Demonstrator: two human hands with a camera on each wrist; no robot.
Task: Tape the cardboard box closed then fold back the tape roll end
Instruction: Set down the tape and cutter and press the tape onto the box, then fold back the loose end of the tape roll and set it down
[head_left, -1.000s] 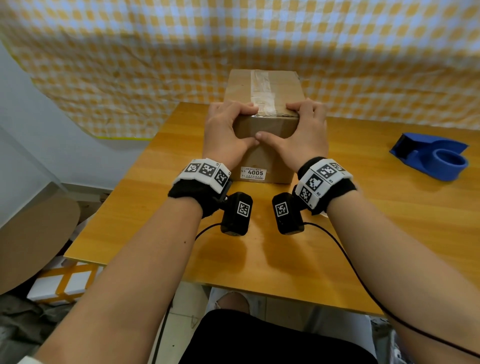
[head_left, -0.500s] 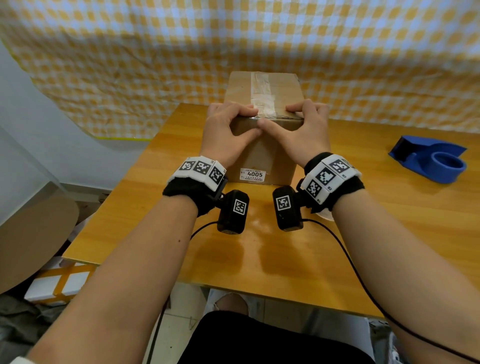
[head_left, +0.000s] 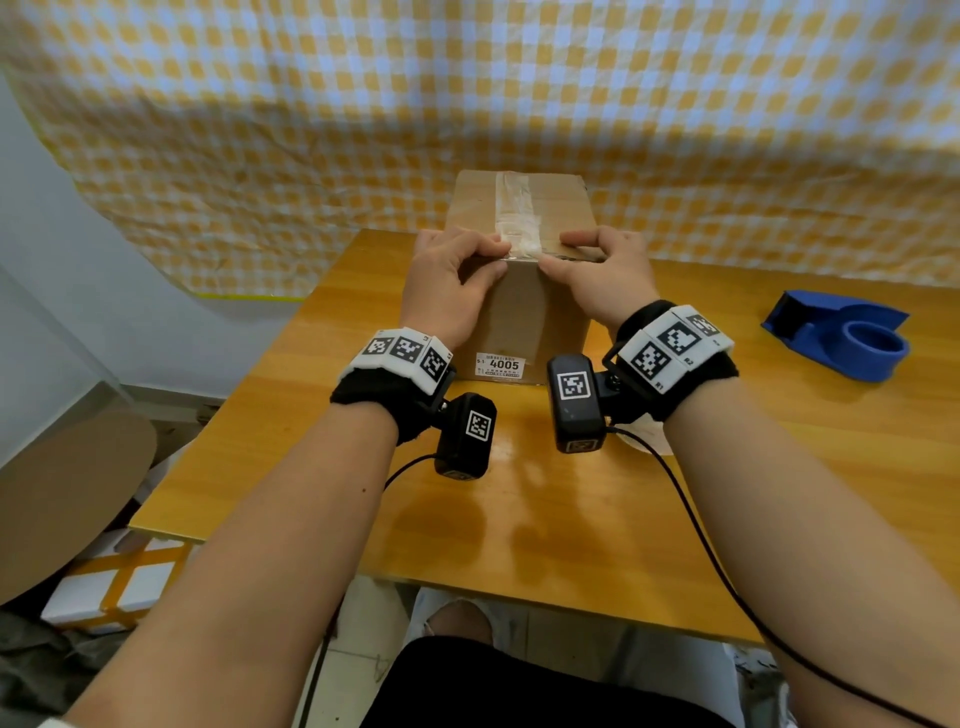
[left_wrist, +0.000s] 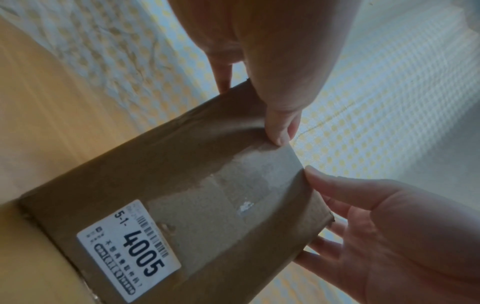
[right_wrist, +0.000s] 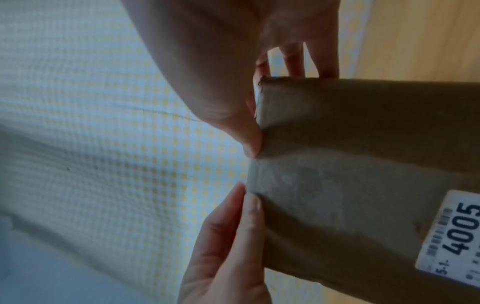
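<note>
A brown cardboard box (head_left: 519, 312) with a white "4005" label (head_left: 500, 365) stands on the wooden table (head_left: 571, 519). A strip of clear tape (head_left: 513, 218) runs along its closed top and over the front edge. My left hand (head_left: 498, 254) and right hand (head_left: 558, 253) hold that top front edge on either side of the tape. Their fingers are curled on the top. In the left wrist view the left thumb (left_wrist: 280, 131) presses the front face of the box (left_wrist: 194, 185). In the right wrist view the right thumb (right_wrist: 250, 142) presses the same edge of the box (right_wrist: 363, 164).
A blue tape dispenser (head_left: 841, 338) lies at the table's right. A white round thing (head_left: 641, 441) shows partly under my right wrist. A checked yellow cloth (head_left: 467, 104) hangs right behind the box. Off the table's left edge are a round board (head_left: 67, 499) and boxes on the floor.
Both thumbs have slid up the front face, from meeting at its middle to the top edge beside the tape. The box has stayed in place.
</note>
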